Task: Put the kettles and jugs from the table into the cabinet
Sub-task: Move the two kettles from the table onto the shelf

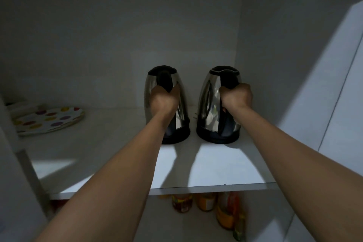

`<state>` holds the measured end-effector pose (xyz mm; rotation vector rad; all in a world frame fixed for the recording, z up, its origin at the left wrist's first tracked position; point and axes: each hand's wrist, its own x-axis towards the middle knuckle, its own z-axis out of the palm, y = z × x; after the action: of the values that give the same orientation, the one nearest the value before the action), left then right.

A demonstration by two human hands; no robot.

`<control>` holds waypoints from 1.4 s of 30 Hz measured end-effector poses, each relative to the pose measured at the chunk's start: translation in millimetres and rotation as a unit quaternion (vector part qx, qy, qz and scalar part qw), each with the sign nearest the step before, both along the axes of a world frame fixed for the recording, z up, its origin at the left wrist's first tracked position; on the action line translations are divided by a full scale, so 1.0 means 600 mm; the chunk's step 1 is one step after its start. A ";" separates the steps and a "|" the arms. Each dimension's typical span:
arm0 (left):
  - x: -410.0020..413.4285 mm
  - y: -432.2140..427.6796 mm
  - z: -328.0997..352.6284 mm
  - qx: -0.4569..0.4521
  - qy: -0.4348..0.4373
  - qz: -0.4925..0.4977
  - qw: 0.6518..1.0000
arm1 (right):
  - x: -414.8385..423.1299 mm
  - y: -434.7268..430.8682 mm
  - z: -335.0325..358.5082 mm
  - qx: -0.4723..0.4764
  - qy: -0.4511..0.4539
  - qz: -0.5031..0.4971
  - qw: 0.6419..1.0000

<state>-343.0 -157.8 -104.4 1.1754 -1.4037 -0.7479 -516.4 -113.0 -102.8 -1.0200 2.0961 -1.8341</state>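
Two steel kettles with black handles, lids and bases stand side by side on the white cabinet shelf (216, 167), toward its right back. My left hand (164, 100) is closed round the black handle of the left kettle (181, 108). My right hand (236, 97) grips the handle of the right kettle (209, 104). Both kettles are upright with their bases down on the shelf, a small gap between them. Both forearms reach in over the shelf's front edge.
A stack of white plates with coloured dots (48, 120) lies at the shelf's left. The cabinet's right wall (275, 65) is close to the right kettle. Below the shelf stand several bottles and jars (206, 202). An open white door (337, 104) is at the right.
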 end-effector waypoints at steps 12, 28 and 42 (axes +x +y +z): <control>0.007 0.034 -0.157 0.027 -0.028 0.000 0.999 | 0.020 0.041 -0.189 0.096 0.002 -0.026 0.995; -0.100 -0.172 -0.166 0.006 0.013 -0.012 1.000 | -0.066 -0.142 -0.185 0.088 0.036 -0.043 0.995; -0.037 -0.120 -0.147 0.066 -0.211 -0.019 0.975 | -0.043 -0.080 -0.158 0.175 0.035 -0.041 0.983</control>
<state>-365.1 -230.0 -192.3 1.4753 -1.7500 -0.6489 -542.0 -160.9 -197.6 -0.9303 2.4219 -1.4031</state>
